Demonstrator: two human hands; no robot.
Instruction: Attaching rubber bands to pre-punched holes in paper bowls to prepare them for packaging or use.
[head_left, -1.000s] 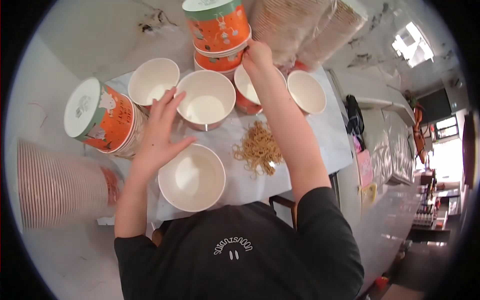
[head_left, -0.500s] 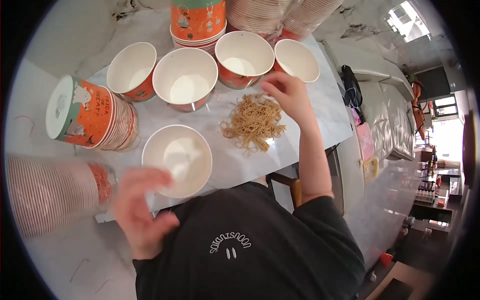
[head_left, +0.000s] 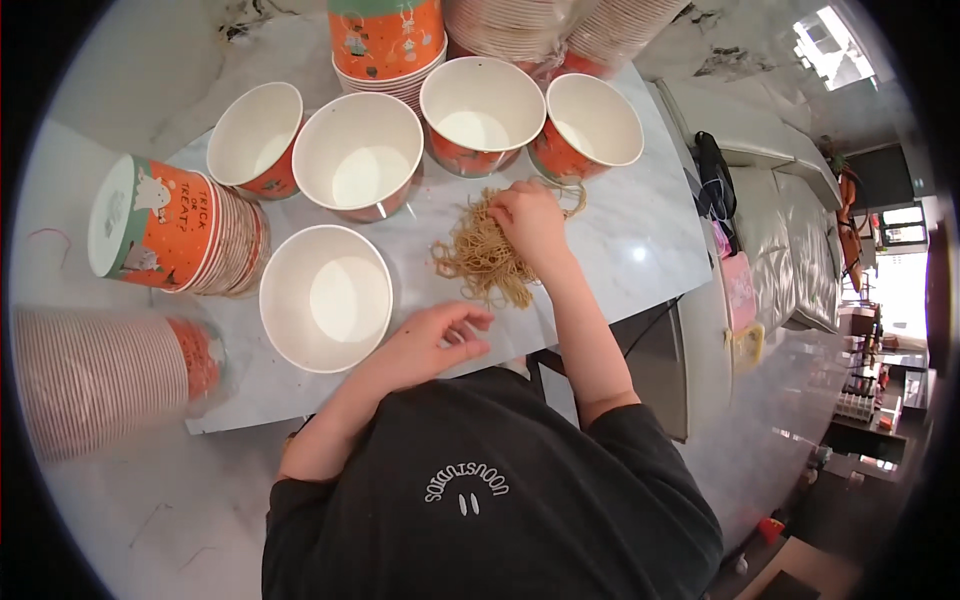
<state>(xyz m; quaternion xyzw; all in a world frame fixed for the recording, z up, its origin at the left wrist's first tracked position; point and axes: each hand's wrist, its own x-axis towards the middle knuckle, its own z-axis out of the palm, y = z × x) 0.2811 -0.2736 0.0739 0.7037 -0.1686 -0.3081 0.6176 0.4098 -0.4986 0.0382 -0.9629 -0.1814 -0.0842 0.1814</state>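
A tangled pile of thin tan loops, by their look rubber bands [head_left: 473, 252], lies on the marble-patterned table. My right hand [head_left: 530, 222] reaches onto its upper right side, thumb and fingers pinched together on some of the strands. One loop sticks out past the back of that hand. My left hand [head_left: 432, 340] is near the table's front edge, just below the pile, with its fingers apart and nothing in them. Left of it, an open white-lined paper bowl [head_left: 326, 298] stands by itself.
Behind are several white-lined orange paper bowls [head_left: 358, 155] in a row. A stack of orange and green bowls [head_left: 388, 45] rises behind them; another stack [head_left: 165, 225] lies at the left. Plastic-wrapped bowls [head_left: 110, 375] lie front left. A pale sofa [head_left: 765, 225] is at the right.
My left hand has moved right, from beside the lone bowl to below the pile. My right hand has come down onto the strands and pinches them. The lone bowl appears slightly farther left.
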